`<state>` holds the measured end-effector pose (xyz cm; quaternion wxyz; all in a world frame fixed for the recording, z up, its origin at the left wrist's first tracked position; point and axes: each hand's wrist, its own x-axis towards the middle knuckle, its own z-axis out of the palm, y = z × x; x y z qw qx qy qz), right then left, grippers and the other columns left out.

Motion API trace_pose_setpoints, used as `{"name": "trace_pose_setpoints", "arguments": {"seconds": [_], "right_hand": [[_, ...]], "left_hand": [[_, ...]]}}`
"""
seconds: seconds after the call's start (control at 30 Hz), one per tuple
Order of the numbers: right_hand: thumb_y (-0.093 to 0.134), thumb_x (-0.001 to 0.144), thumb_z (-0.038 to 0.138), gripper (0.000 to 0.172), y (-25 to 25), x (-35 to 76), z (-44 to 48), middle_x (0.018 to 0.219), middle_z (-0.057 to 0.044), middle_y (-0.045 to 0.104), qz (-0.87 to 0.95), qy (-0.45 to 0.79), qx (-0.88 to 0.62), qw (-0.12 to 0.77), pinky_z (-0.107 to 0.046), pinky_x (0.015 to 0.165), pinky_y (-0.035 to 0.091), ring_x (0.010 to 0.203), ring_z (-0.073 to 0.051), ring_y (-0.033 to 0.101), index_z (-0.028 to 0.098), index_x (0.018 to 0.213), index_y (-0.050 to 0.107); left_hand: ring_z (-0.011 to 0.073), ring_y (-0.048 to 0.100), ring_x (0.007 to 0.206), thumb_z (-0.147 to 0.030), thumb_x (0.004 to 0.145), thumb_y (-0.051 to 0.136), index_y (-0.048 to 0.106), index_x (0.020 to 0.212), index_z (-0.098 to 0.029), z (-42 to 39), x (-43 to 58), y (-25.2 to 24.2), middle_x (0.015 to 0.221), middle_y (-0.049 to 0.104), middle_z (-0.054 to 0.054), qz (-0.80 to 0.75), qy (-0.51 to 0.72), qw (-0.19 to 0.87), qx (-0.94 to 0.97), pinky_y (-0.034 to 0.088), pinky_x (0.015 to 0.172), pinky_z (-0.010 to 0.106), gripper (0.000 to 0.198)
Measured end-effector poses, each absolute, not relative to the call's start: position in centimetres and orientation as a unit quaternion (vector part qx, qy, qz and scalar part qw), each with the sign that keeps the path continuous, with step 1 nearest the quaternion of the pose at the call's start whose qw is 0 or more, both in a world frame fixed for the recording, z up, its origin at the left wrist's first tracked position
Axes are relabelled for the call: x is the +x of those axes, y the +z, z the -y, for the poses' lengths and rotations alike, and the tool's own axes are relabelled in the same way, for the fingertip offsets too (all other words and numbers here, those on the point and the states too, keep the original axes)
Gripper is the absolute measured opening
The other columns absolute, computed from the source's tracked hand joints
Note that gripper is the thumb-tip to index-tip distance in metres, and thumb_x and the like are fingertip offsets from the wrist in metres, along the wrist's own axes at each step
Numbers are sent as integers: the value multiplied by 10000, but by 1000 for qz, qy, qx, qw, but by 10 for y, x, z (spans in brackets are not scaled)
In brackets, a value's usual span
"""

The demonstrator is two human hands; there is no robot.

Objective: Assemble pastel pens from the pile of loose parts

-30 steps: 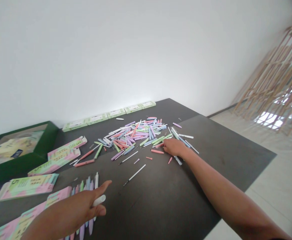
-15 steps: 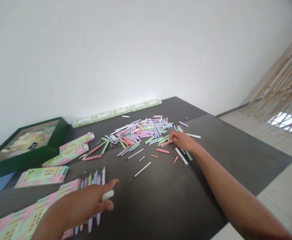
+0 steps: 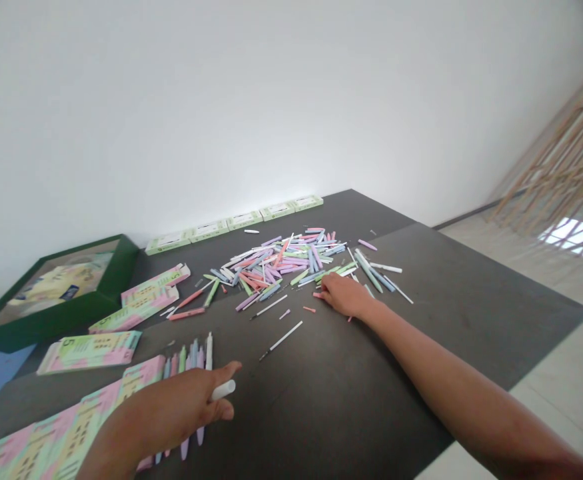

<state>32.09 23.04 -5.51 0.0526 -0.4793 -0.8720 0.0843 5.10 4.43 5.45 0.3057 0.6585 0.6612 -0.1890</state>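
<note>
My left hand (image 3: 196,400) is closed around a white pen barrel (image 3: 223,390), whose open end sticks out between thumb and forefinger. Beneath that hand lies a row of assembled pens (image 3: 209,350) in pastel colours, partly covered by it. At the near right edge of a heap of pen parts (image 3: 281,263), my right hand (image 3: 342,295) has its fingers bent down onto a red pen barrel (image 3: 317,295); most of the barrel is hidden under them. A pen refill (image 3: 281,341) rests on the dark table between my hands, with a small pink part (image 3: 310,309) farther back.
Pastel pen packets (image 3: 91,350) lie along the left. Behind them stands a green box (image 3: 116,277) with plastic packaging inside. Flat green boxes (image 3: 244,221) line the wall. Loose barrels and refills (image 3: 368,270) lie right of the heap. The table's edge (image 3: 551,353) is at right.
My right hand has moved left and nearer, from the heap's right side onto the red barrel. Some loose parts at the right have shifted. My left hand still holds the white barrel.
</note>
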Motion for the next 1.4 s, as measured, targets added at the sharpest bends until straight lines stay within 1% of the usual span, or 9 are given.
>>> {"name": "trace_pose_setpoints", "arguments": {"seconds": [0.13, 0.3, 0.43, 0.57, 0.77, 0.9, 1.03, 1.2, 1.4], "right_hand": [[427, 905, 362, 229, -60, 316, -233, 949, -87, 609, 873, 88, -473, 76, -281, 681, 379, 805, -198, 576, 187, 913, 574], [377, 891, 203, 191, -52, 323, -239, 958, -83, 621, 840, 119, -497, 182, -254, 726, 377, 858, -176, 570, 171, 890, 566], [312, 877, 127, 245, -48, 338, -245, 815, -34, 649, 809, 196, -506, 226, -238, 672, 375, 744, -152, 602, 181, 942, 542], [328, 870, 152, 217, -53, 341, -248, 728, -19, 624, 805, 182, -511, 239, -243, 626, 358, 694, -166, 589, 193, 909, 538], [379, 796, 114, 176, -56, 334, -249, 856, -53, 612, 822, 144, -498, 236, -252, 682, 372, 785, -176, 558, 184, 845, 533], [409, 820, 168, 191, -55, 339, -258, 966, -91, 595, 811, 103, -539, 204, -279, 723, 385, 832, -199, 552, 177, 949, 551], [439, 847, 235, 262, -58, 341, -265, 1106, -125, 542, 828, 72, -542, 127, -305, 755, 392, 900, -224, 560, 178, 1079, 547], [418, 872, 263, 252, -59, 325, -261, 1077, -119, 564, 845, 79, -519, 100, -301, 704, 399, 854, -222, 576, 183, 1068, 555], [383, 906, 272, 255, -41, 289, -256, 1080, -124, 581, 873, 65, -471, 108, -300, 741, 396, 899, -221, 574, 184, 1090, 536]], "left_hand": [[293, 612, 979, -414, 813, 453, 381, 1396, -270, -43, 50, 55, 1113, 656, 115, -663, -180, 304, 659, 442, 817, 379, 605], [299, 607, 993, -433, 821, 445, 375, 1397, -290, -42, 50, 57, 1135, 650, 102, -665, -177, 309, 656, 444, 819, 385, 597], [311, 602, 1009, -403, 810, 462, 382, 1395, -272, -42, 54, 59, 1138, 649, 108, -660, -185, 304, 662, 441, 834, 400, 605], [310, 616, 980, -389, 807, 456, 394, 1392, -244, -41, 58, 59, 1105, 662, 121, -655, -186, 312, 663, 450, 817, 399, 606], [304, 611, 1002, -382, 781, 490, 439, 1366, -238, -42, 63, 58, 1122, 661, 116, -657, -185, 314, 661, 450, 836, 389, 605], [316, 593, 1042, -383, 783, 503, 443, 1364, -236, -40, 63, 57, 1165, 641, 115, -654, -183, 310, 665, 442, 858, 403, 602], [310, 625, 971, -381, 798, 493, 442, 1363, -259, -39, 63, 55, 1081, 676, 100, -657, -181, 305, 665, 460, 813, 400, 580], [318, 617, 990, -380, 794, 505, 446, 1362, -246, -38, 63, 57, 1098, 672, 109, -659, -180, 303, 664, 462, 805, 399, 587], [334, 599, 1024, -383, 792, 520, 464, 1348, -251, -40, 62, 61, 1126, 658, 118, -660, -172, 295, 669, 453, 824, 416, 574]]}}
